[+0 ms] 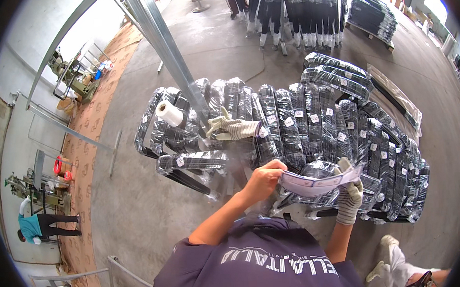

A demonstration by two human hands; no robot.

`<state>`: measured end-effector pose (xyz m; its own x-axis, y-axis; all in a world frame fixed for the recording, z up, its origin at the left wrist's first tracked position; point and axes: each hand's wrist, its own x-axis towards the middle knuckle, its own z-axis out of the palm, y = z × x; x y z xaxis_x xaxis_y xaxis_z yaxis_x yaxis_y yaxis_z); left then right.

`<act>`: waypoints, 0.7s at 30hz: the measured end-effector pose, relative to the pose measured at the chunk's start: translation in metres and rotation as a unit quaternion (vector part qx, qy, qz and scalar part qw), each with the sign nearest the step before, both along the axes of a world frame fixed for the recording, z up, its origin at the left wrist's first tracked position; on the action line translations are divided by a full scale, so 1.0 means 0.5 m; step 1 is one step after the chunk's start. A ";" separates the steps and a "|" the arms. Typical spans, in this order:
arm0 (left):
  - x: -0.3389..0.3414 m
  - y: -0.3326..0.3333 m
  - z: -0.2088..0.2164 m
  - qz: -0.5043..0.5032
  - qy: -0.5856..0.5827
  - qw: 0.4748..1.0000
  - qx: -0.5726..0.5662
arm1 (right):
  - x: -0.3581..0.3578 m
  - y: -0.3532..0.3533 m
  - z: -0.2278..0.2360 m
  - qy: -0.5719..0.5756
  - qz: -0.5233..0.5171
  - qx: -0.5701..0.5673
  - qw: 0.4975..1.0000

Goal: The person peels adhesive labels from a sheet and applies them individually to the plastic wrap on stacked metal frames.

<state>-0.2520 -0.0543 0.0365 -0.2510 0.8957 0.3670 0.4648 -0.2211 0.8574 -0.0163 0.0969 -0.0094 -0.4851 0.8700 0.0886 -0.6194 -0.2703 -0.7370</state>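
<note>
My bare left hand (267,176) is closed in a pinch on the left edge of a white label sheet (313,184) with blue-edged boxes. At its other end, my right hand (350,195), in a striped knit glove, grips the same sheet, which sags between them. Below the sheet lie black frames (288,131) wrapped in clear plastic, standing in a packed row, many with a small white label. A loose striped glove (239,128) rests on the frames ahead of my left hand.
A white roll (169,113) lies on the frames at left, beside a metal post (167,46). Another person's gloved hand (376,271) shows at the lower right. More wrapped stacks (314,12) stand at the back. A person (38,226) stands by machines at far left.
</note>
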 end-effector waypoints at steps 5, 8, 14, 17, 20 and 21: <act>-0.027 -0.056 0.034 0.056 -0.021 0.998 -0.035 | -0.066 0.003 -0.017 -0.070 0.090 -0.044 0.992; -0.076 -0.080 0.032 0.113 0.015 0.992 -0.052 | -0.115 -0.001 0.014 -0.105 0.126 0.016 0.986; -0.472 -0.126 -0.070 0.559 0.294 0.770 -0.096 | -0.144 -0.022 0.038 -0.223 0.180 0.112 0.951; -0.620 -0.135 -0.103 0.610 0.235 0.723 -0.224 | -0.131 -0.052 0.064 -0.242 0.194 0.065 0.949; -0.688 -0.159 -0.128 0.552 0.137 0.777 -0.270 | -0.118 -0.076 0.080 -0.244 0.190 0.099 0.946; -0.712 -0.177 -0.142 0.522 0.128 0.811 -0.233 | -0.115 -0.080 0.074 -0.261 0.173 0.129 0.941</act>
